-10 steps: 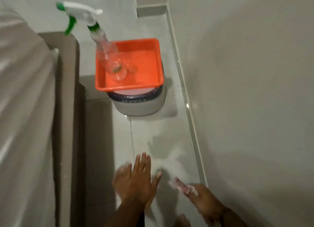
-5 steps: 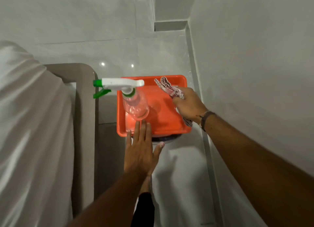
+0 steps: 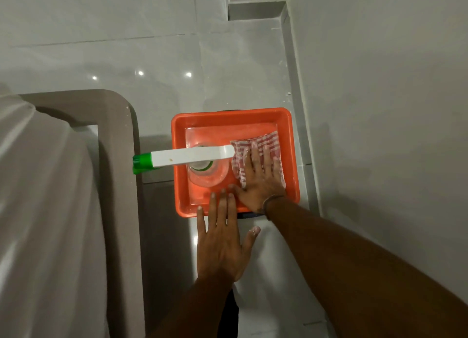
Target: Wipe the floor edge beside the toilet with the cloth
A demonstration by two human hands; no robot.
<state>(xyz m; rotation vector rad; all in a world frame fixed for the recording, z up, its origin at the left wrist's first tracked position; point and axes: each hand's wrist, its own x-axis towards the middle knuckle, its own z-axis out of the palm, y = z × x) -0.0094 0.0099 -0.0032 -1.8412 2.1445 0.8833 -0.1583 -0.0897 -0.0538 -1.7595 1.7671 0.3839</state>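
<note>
Your right hand (image 3: pixel 258 183) lies flat, fingers spread, on the cloth (image 3: pixel 255 158), pressing it down in the right half of the orange tray (image 3: pixel 182 185). The cloth is red and white. A spray bottle (image 3: pixel 202 160) stands in the left half of the tray, just beside the cloth, its nozzle sticking out past the tray's left rim. Your left hand (image 3: pixel 220 244) is wide open and holds nothing; its fingertips reach over the tray's near rim. The floor (image 3: pixel 162 59) around the tray is grey tile.
</note>
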